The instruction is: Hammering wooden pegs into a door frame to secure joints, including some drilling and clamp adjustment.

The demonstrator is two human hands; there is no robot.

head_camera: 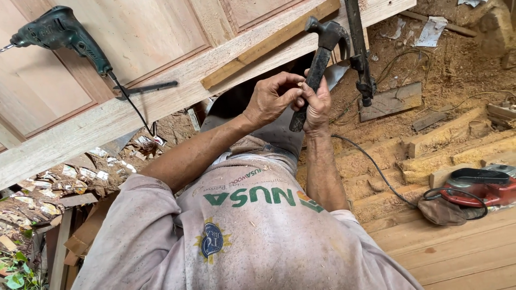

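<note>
shirt (242,236): dusty, closest to lens
right hand (318,107): fist closed round hammer (321,59) handle
left hand (271,98): fingertips pinched at right hand, contents unclear
drill (56,31): on door panel (150,32)

Right hand (317,104) grips a claw hammer (318,64); left hand (271,99) touches its fingers.

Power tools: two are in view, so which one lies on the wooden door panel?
The dark green drill, upper left, lies on the door panel with its cord trailing off. The red tool sits low on the right on boards.
</note>
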